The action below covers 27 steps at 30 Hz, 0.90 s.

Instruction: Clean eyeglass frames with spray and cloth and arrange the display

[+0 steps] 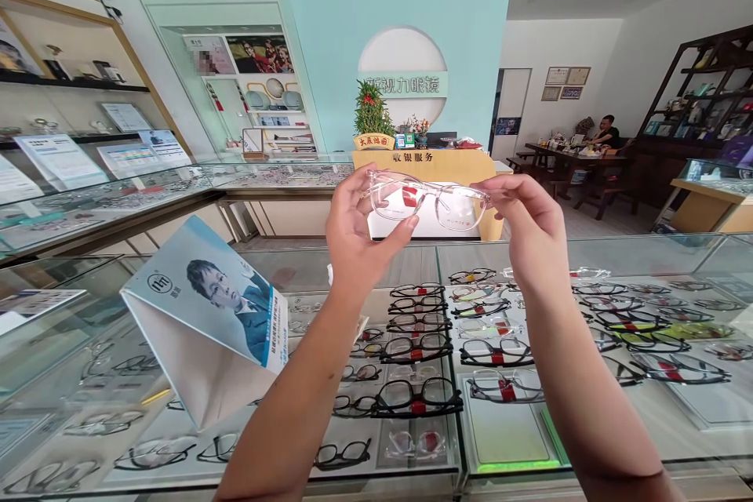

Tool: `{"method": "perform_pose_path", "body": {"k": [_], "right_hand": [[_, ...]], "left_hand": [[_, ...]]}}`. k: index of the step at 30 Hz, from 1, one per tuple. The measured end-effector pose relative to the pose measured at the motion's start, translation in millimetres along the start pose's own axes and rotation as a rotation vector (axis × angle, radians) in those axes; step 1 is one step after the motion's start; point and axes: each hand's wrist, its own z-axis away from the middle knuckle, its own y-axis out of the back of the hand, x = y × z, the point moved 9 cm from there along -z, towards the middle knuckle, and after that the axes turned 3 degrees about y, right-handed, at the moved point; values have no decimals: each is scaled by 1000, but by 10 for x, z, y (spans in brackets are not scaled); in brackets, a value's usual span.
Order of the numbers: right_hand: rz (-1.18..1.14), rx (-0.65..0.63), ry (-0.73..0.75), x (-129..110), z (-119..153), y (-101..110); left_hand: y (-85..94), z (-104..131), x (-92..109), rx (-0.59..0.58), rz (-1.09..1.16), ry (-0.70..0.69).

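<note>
A pair of clear-framed eyeglasses (434,187) is held up in the air above the glass display counter, its lenses facing me. A red tag shows through one lens, and small print marks the other. My left hand (360,227) is closed on the left side of the frame, its thumb near the lower rim. At the opposite end, my right hand (532,223) pinches the frame by its right hinge area. Below lie rows of eyeglasses, among them a black-framed pair (416,398) with a red tag.
A folded advertising stand (203,314) sits on the glass counter (676,251) at left. Beyond is a cashier desk (488,172) with a plant (372,111). A person (605,132) sits at a dark table (565,150) at the far right. Shelves (70,78) line the left wall.
</note>
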Motion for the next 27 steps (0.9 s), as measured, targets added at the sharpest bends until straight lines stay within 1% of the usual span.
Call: {"method": "perform_pose_path", "body": {"k": [6, 10, 13, 14, 15, 18, 19, 21, 24, 27], "right_hand": [[-14, -13, 3, 5, 1, -34], [-52, -19, -22, 44, -1, -40], [-48, -49, -43, 72, -29, -2], [-46, -96, -50, 78, -40, -17], [-50, -171, -58, 82, -46, -60], [-116, -468, -91, 92, 3, -277], [-147, -538, -108, 100, 29, -332], [-194, -601, -147, 126, 60, -386], [-245, -644, -178, 148, 88, -408], [-269, -676, -178, 141, 99, -399]], "left_hand": [[-56, -19, -93, -31, 125, 33], [-74, -15, -80, -44, 188, 31], [-122, 1, -55, -121, 205, 48], [-147, 10, -46, -159, 203, 58], [-172, 21, -34, -198, 200, 69], [-251, 56, 23, -314, 203, 88], [-273, 65, 44, -346, 210, 91], [-299, 73, 81, -387, 224, 98], [-307, 68, 100, -406, 252, 113], [-322, 61, 93, -421, 285, 111]]}}
